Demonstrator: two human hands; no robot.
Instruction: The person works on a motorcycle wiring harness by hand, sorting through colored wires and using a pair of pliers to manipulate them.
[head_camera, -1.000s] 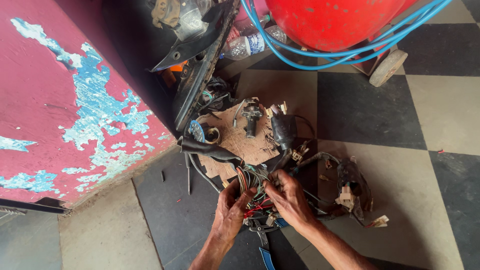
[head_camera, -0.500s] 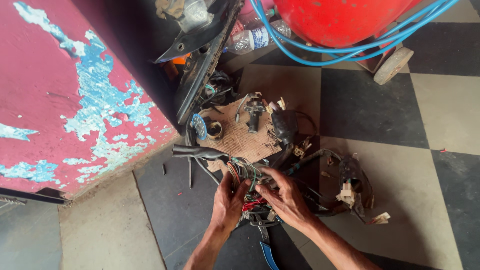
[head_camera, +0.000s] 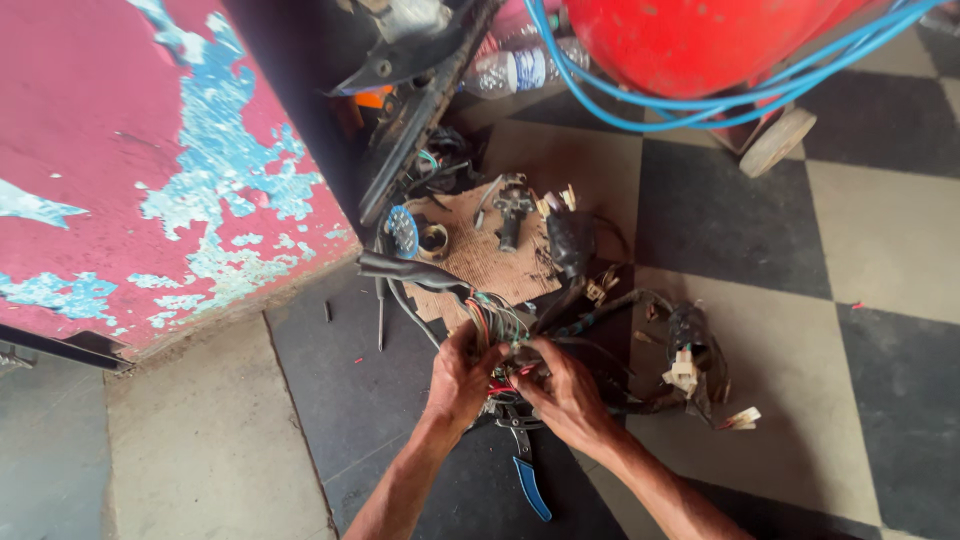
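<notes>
Both hands are working the wire bundle (head_camera: 500, 335) on the floor, just below the cardboard (head_camera: 490, 255). Left hand (head_camera: 460, 380) is clamped on the wires, right hand (head_camera: 565, 390) is pinching strands. Tugging too hard could probably snap a connector, and the pliers (head_camera: 525, 470) underneath might snag loose wires.

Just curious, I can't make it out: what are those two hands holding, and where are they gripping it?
Both the left hand and right hand grip a bundle of coloured wires near its loose end.
</notes>
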